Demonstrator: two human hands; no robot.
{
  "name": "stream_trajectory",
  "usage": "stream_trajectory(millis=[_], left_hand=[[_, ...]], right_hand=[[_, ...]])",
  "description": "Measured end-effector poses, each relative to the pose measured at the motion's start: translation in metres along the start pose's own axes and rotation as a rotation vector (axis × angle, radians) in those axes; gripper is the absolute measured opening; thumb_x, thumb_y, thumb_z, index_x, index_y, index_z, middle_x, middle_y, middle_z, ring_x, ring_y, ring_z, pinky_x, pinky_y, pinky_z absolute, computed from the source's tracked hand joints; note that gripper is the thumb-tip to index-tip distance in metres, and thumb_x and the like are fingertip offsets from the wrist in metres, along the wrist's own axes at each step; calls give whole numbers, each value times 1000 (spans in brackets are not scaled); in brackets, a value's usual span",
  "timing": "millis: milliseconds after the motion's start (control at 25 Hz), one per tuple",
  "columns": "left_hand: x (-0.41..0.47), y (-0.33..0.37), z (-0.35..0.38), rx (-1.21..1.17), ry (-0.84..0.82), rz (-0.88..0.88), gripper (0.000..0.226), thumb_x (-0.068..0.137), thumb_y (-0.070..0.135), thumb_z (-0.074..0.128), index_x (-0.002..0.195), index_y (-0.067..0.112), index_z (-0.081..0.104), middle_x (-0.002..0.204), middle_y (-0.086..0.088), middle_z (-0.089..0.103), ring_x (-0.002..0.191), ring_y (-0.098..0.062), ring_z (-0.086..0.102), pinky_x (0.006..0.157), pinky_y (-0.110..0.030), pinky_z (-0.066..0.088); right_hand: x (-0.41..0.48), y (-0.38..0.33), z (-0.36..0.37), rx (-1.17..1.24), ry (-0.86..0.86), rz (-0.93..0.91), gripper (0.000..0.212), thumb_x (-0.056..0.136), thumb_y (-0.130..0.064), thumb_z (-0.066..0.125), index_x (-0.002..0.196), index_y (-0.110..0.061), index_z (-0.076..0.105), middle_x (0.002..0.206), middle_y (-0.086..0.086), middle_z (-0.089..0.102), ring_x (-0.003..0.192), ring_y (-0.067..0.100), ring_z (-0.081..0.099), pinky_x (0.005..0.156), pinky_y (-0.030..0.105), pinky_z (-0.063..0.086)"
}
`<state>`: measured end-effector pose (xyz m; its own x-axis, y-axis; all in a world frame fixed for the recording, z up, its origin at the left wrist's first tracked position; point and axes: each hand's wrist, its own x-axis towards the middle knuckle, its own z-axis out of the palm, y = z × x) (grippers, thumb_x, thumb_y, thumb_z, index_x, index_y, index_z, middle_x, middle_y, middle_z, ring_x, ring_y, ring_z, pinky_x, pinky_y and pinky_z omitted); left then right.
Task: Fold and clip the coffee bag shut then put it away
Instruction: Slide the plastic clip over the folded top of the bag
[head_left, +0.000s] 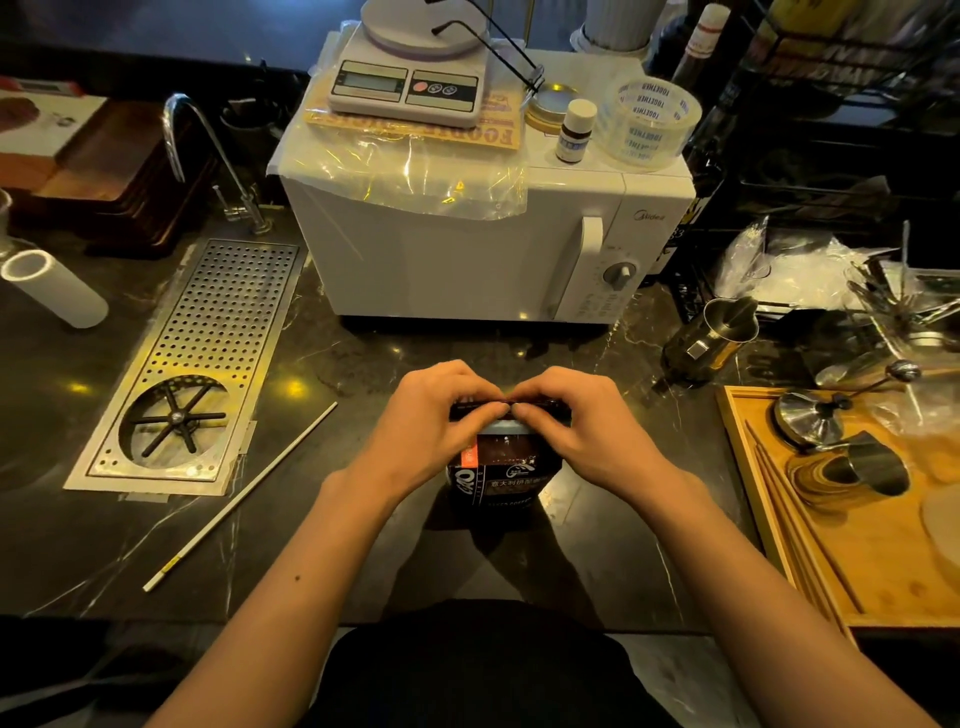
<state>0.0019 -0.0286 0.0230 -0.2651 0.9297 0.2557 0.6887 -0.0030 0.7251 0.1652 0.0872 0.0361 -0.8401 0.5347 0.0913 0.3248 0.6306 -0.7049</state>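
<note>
A dark coffee bag (501, 475) with white print and an orange label stands upright on the black marble counter, just in front of me. My left hand (431, 423) pinches the left part of its folded top edge. My right hand (576, 421) pinches the right part, and the fingertips of both hands meet at the middle of the fold. The fingers hide most of the top strip. A long thin white rod (241, 493), possibly a bag clip, lies on the counter to the left of the bag.
A white microwave (467, 249) stands behind the bag, with a kitchen scale (408, 83) and a tape roll (649, 122) on top. A perforated metal drain tray (208, 358) lies at left. A steel pitcher (711, 338) and a wooden tray (862, 561) with metal tools sit at right.
</note>
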Motion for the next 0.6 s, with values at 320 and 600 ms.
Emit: stream_trajectory(millis=[320,600], left_hand=[[-2,-1,5,19,41,16,8,81,21,71,82,14,75,76,2,67,71,-9,60,66,-22,48],[-7,-9,-4,-76,75,-54,10,74,22,81,79,15,77,73,2,69,72,-11,63,65,-14,47]], right_hand=[[-1,0,17,-54,155,-5,3,81,-18,67,80,-20,68,75,-6,66,72,13,62,66,43,52],[-1,0,9,50,147,26,7,81,-23,76,79,-16,73,72,-9,70,69,5,65,64,27,53]])
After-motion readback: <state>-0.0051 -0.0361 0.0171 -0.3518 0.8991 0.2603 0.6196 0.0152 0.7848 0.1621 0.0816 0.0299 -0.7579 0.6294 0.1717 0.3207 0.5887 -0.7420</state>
